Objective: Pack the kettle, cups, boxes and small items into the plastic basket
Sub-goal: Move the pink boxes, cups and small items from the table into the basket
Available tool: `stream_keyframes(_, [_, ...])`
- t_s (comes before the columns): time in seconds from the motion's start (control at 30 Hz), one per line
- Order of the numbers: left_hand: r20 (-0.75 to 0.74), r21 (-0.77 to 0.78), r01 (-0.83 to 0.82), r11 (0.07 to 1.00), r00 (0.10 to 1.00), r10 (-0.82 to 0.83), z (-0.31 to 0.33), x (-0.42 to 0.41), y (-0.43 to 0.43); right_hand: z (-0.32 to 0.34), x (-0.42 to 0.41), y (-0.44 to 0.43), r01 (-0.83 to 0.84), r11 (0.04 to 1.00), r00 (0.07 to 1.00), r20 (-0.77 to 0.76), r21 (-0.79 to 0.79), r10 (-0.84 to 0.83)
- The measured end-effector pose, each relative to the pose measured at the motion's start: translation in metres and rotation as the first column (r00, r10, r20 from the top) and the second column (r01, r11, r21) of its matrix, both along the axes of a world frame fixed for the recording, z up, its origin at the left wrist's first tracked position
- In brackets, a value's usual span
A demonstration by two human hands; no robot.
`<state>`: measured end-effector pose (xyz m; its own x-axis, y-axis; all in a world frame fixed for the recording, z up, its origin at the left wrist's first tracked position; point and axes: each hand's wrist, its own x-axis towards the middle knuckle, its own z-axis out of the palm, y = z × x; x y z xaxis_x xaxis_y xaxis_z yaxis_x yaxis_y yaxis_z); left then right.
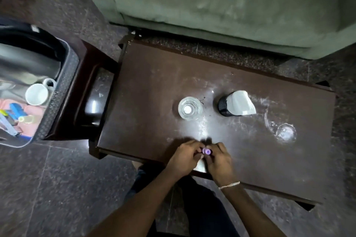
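Observation:
Both my hands meet over the near edge of the dark wooden table (212, 75). My left hand (183, 158) and my right hand (219, 159) pinch a small purple-capped item (207, 151) between their fingertips; its body is hidden. On the table stand a clear glass (190, 108), a dark jar with white paper in it (234, 103) and a second clear glass (286, 132) at the right. The grey plastic basket (63, 90) at the far left holds a steel kettle (25, 63), a white cup (37, 94), a pink box and small blue items.
The basket rests on a dark wooden stool (90, 86) to the left of the table. A green sofa (231, 0) runs along the far side. Dark stone floor lies all around, and my legs show below the table's near edge.

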<state>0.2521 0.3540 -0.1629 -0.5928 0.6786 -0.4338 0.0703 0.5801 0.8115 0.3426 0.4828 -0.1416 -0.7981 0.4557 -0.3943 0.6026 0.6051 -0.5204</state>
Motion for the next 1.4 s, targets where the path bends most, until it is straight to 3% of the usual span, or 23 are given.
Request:
stream_keyframes(0.2, [-0.112,0.062,-0.151,0.987,0.981,0.157,0.055,-0.035,-0.074,0.061,-0.056,-0.052,-0.181,0.982,0.973,-0.156,-0.059,0.17])
stream_keyframes(0.37, [-0.278,0.088,-0.32,0.943,0.901,0.332,0.101,-0.081,-0.151,0.105,-0.13,-0.122,-0.295,0.944,0.922,-0.305,-0.149,0.24])
stream_keyframes(0.53, [-0.384,0.08,-0.49,0.868,0.789,0.48,0.14,-0.131,-0.232,0.137,-0.208,-0.198,-0.477,0.865,0.823,-0.425,-0.157,0.377])
stream_keyframes(0.7, [-0.485,0.105,-0.668,0.737,0.613,0.624,0.159,-0.176,-0.305,0.15,-0.279,-0.282,-0.629,0.769,0.701,-0.512,-0.116,0.497])
stream_keyframes(1.0, [-0.597,0.012,-0.797,0.603,0.479,0.644,0.134,-0.242,-0.418,0.137,-0.367,-0.415,-0.782,0.619,0.594,-0.401,-0.081,0.698])
stream_keyframes(1.2, [-0.624,-0.177,-0.804,0.568,0.538,0.567,0.111,-0.271,-0.455,0.111,-0.39,-0.459,-0.844,0.535,0.525,-0.276,-0.044,0.805])
stream_keyframes(1.4, [-0.65,-0.262,-0.778,0.571,0.579,0.492,0.092,-0.278,-0.468,0.094,-0.395,-0.467,-0.843,0.534,0.534,-0.22,-0.064,0.816])
